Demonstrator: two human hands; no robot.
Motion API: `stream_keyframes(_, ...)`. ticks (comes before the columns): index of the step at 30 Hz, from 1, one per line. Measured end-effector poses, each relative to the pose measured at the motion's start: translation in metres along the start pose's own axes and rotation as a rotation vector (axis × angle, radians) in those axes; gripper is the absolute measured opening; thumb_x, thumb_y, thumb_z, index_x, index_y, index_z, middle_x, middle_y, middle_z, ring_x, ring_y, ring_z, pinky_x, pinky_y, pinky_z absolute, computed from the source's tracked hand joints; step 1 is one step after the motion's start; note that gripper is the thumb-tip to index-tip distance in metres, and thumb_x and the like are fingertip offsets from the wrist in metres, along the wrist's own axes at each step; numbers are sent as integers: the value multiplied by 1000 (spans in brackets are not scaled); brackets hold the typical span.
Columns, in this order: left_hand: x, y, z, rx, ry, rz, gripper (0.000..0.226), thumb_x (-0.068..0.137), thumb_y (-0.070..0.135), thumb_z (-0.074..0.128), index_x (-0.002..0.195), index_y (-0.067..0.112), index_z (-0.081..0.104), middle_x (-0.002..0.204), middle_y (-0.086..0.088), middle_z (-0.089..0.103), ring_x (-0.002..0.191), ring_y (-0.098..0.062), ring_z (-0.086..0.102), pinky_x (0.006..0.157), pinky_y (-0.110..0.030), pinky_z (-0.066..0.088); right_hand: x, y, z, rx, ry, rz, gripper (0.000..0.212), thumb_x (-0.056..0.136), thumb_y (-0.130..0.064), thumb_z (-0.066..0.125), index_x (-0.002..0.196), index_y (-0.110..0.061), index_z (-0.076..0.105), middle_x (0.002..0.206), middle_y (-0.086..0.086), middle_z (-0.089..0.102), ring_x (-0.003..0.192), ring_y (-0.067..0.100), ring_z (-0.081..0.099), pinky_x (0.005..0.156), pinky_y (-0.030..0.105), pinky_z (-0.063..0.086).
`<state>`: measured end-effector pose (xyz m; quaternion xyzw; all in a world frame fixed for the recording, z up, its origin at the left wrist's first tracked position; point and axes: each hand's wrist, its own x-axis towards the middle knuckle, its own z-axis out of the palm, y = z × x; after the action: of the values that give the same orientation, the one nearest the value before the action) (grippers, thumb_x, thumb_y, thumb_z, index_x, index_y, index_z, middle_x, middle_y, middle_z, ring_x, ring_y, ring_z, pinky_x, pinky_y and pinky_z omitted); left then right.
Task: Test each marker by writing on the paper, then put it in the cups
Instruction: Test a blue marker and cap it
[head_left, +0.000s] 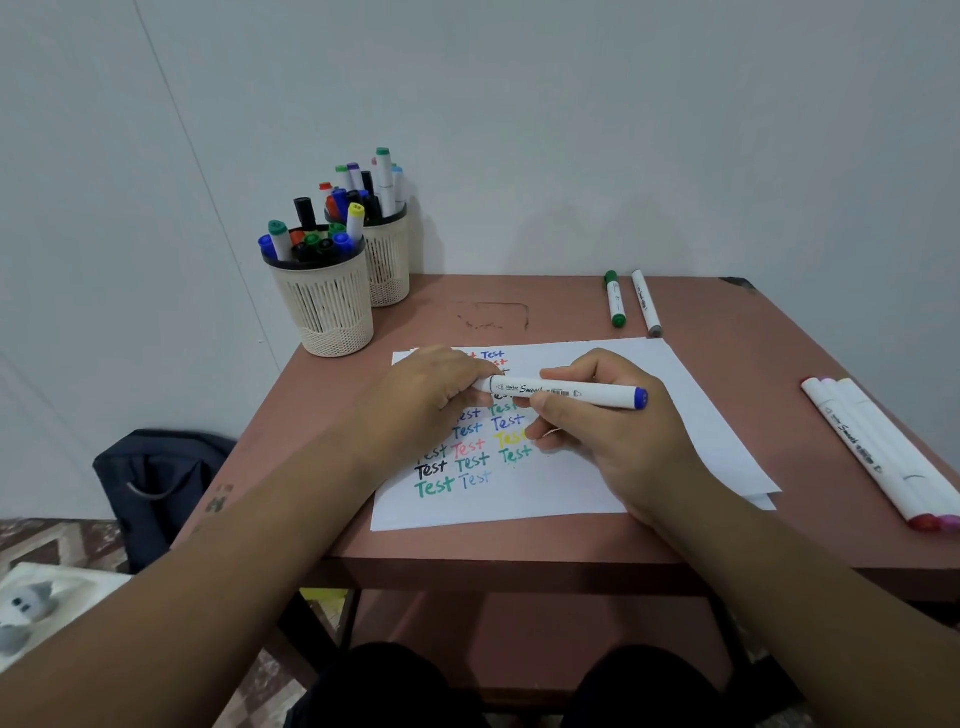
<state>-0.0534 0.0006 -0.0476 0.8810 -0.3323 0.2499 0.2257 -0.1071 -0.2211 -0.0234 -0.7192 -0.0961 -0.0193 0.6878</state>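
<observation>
While your right hand (597, 415) grips the barrel of the blue-capped marker (566, 392) and your left hand (431, 400) closes round its other end, the marker lies level just above the paper (597, 483), over the rows of "Test" words. The left end is hidden in your fingers, so you cannot tell from here whether that cap is on or off. This looks like the uncapping or recapping step.

To do it well, keep the barrel steady in the right hand and pull or push the cap straight along the marker's line, not at an angle. If you are about to write, aim for bare paper, to the right of the lowest row or below it. If you are closing it, press the cap fully home before the marker goes into a cup.

The two cups (332, 296) stand at the far left corner of the surface (545, 306), one behind the other, both crowded with markers. Pick a gap between the caps and lower the marker in upright so you do not tip the nearer cup.

A green marker (615, 300) and a grey-tipped marker (646, 304) lie beyond the paper, and three more markers (878, 452) lie side by side at the right edge. None of them blocks your path to the cups. A dark bag (156, 483) sits on the floor at the left.
</observation>
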Motion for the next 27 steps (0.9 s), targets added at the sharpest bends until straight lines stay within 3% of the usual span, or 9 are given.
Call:
stream_keyframes(5,-2,-3,2,23,22,23,20,89,14,66,106,6,73,91,-1,71,87,-15,56,80,-19,36,3,1,1,10,-11,13,9,92,-3,73,95,-9,66,93,18,78,78,39,74,78,58,62)
stream_keyframes(10,2,-4,1,-41,6,-81,18,93,17,59,107,17,71,93,15,63,88,-12,54,79,-30,44,2,0,2,3,-57,-14,10,96,-2,69,101,-10,63,88,16,78,70,33,68,70,49,58)
stream_keyframes(14,4,-1,-3,-69,48,-132,15,94,18,64,107,22,70,88,19,58,87,-10,52,76,-27,41,0,2,-2,93,-31,-17,24,95,0,68,112,-16,74,85,16,75,71,27,64,68,41,53)
stream_keyframes(18,3,1,-3,-81,13,-197,20,92,36,69,112,30,69,88,30,55,89,3,49,76,-27,42,-1,4,-1,129,59,-24,22,94,-7,71,109,-22,79,79,5,73,73,22,65,73,32,56)
stream_keyframes(22,6,0,-6,-25,-70,-327,54,79,65,70,124,35,63,102,26,58,101,2,48,84,-31,48,3,2,0,196,183,28,15,95,-10,70,104,-18,78,92,3,79,86,19,74,87,30,60)
stream_keyframes(27,7,-3,-2,53,-110,-415,56,79,67,71,123,33,63,113,16,59,109,-1,46,81,-24,39,14,-8,-6,295,288,108,11,98,-9,68,105,-12,75,102,12,75,86,18,72,88,33,59)
